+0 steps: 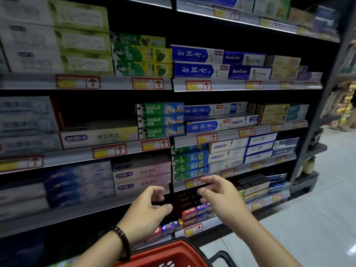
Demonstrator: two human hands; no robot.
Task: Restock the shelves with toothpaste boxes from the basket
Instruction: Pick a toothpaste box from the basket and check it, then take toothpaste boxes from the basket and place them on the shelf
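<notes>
Neither hand grips anything: the left hand (149,206) and the right hand (217,197) both hover with fingers loosely curled and spread, palms half facing each other, in front of the lower shelves. Between and just behind them sits a dark stack of red toothpaste boxes (194,211) on a low shelf, with a price rail (192,229) along its front edge. The red basket (163,255) shows only its rim at the bottom of the view, below the left wrist with its dark bracelet (123,239); whatever it holds is out of sight, so the boxes to be shelved cannot be located from here. Higher up, one shelf has an obvious gap above a lone white box (100,136), beside the Darlie boxes (160,120). The likely risk is knocking the low stack askew, since both hands crowd close to its front. Another is matching a box to the wrong price tag, because neighbouring brands sit tightly packed.
</notes>
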